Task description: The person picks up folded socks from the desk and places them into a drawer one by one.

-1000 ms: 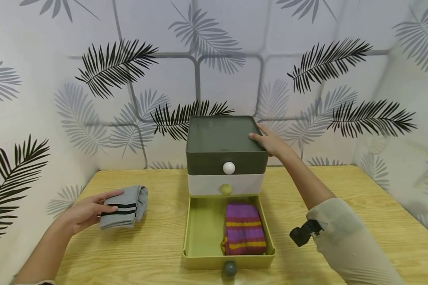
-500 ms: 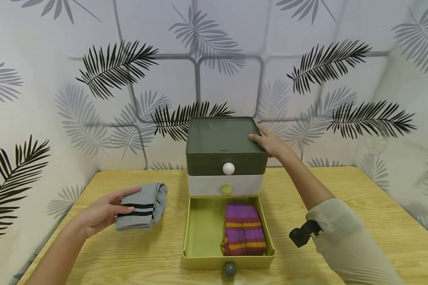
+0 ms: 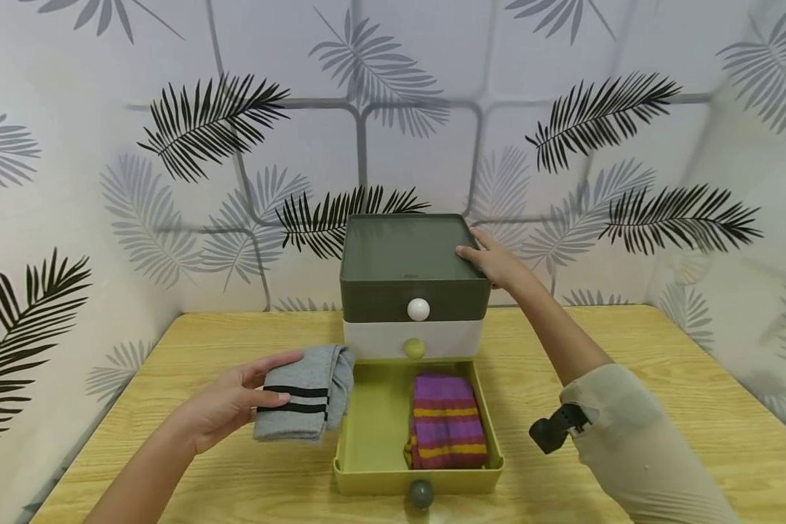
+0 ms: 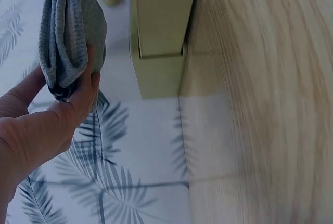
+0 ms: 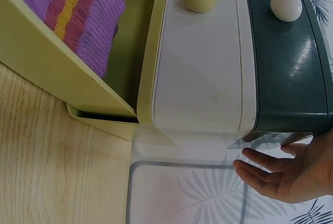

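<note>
My left hand (image 3: pixel 225 407) pinches a folded grey sock (image 3: pixel 304 386) with two black stripes, thumb on the near face. The sock is in the air at the left wall of the pulled-out yellow-green drawer (image 3: pixel 373 429), overlapping its edge in the head view; in the left wrist view, its folded layers (image 4: pixel 65 37) face the camera. A folded purple sock (image 3: pixel 447 422) with maroon and yellow stripes lies in the drawer's right half. My right hand (image 3: pixel 494 262) rests on the right edge of the dark green top of the drawer unit (image 3: pixel 413 247), fingers extended along its side (image 5: pixel 265 174).
Above the pulled-out drawer sit a white drawer (image 3: pixel 380 338) with a yellow-green knob and a dark green drawer (image 3: pixel 373 302) with a white knob, both pushed in. A grey knob (image 3: pixel 421 495) marks the lowest drawer's front. The wooden table (image 3: pixel 583 335) meets a leaf-patterned wall behind.
My left hand has carried the grey sock rightwards from the table's left side to the drawer's left wall. My right hand has stayed on the unit's edge.
</note>
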A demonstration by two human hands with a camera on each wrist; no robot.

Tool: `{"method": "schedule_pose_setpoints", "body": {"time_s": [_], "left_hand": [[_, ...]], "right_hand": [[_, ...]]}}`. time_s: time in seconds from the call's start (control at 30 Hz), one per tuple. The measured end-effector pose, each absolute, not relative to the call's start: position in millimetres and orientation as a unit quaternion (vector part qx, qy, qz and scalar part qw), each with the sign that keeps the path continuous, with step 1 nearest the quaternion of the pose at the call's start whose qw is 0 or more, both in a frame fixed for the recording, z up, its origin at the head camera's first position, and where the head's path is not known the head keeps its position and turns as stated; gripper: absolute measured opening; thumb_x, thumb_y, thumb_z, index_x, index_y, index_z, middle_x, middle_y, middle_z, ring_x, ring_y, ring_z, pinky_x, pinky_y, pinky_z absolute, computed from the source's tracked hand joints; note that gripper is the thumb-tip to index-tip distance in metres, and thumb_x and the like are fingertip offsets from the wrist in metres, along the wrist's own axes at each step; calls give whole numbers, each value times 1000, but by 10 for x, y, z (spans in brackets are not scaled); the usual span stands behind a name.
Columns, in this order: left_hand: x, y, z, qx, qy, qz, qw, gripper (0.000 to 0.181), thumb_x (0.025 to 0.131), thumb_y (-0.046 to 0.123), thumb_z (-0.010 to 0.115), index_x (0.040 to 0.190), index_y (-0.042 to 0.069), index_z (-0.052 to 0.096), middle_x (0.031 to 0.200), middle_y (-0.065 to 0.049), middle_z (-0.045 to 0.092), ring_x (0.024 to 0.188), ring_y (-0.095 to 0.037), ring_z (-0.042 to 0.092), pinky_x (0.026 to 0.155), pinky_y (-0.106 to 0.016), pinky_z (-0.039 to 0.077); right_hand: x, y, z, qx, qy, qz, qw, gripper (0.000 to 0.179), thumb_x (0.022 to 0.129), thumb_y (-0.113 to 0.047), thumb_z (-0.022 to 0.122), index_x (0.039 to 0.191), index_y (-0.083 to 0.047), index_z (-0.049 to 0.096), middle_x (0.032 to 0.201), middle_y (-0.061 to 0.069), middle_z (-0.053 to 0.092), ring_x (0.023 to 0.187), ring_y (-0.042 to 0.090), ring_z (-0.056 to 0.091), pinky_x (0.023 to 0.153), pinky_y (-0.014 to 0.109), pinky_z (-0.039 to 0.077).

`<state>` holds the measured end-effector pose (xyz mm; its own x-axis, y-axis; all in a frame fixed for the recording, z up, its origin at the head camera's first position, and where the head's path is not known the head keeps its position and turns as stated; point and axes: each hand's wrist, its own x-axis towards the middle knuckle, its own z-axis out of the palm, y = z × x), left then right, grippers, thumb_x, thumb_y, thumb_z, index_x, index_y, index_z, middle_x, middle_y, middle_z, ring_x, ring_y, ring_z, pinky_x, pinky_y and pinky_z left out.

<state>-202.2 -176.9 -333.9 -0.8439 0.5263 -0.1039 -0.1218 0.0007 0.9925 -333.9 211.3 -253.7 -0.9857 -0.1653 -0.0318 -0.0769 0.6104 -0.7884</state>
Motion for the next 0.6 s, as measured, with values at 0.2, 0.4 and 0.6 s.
{"method": "schedule_pose_setpoints", "body": {"time_s": [0.2, 0.4, 0.6], "left_hand": [[-1934, -1510, -3338, 151, 650, 703, 246, 67, 85, 1, 61, 143, 1, 29, 128, -17, 40, 106, -22, 52, 84, -36, 47], [-1915, -1350, -3375, 153, 633, 712, 262, 66, 85, 1, 61, 143, 1, 29, 129, -16, 41, 106, -23, 52, 84, -37, 47], [-1929, -1198, -3424, 143, 634, 711, 267, 65, 86, 0, 59, 143, 0, 29, 133, -19, 37, 105, -21, 52, 85, -37, 46]], "right_hand": [[-3338, 2110, -2545, -68, 894, -440, 49, 68, 98, -35, 38, 149, -13, -1, 150, 20, 2, 126, 44, 29, 91, 56, 36], [-3347, 2110, -2541, -67, 895, -439, 47, 68, 98, -35, 39, 149, -13, -1, 150, 21, 3, 124, 43, 31, 89, 55, 38], [-3331, 2103, -2535, -68, 895, -439, 47, 68, 98, -34, 39, 149, -13, -1, 150, 21, 5, 122, 43, 34, 86, 53, 40]]}}
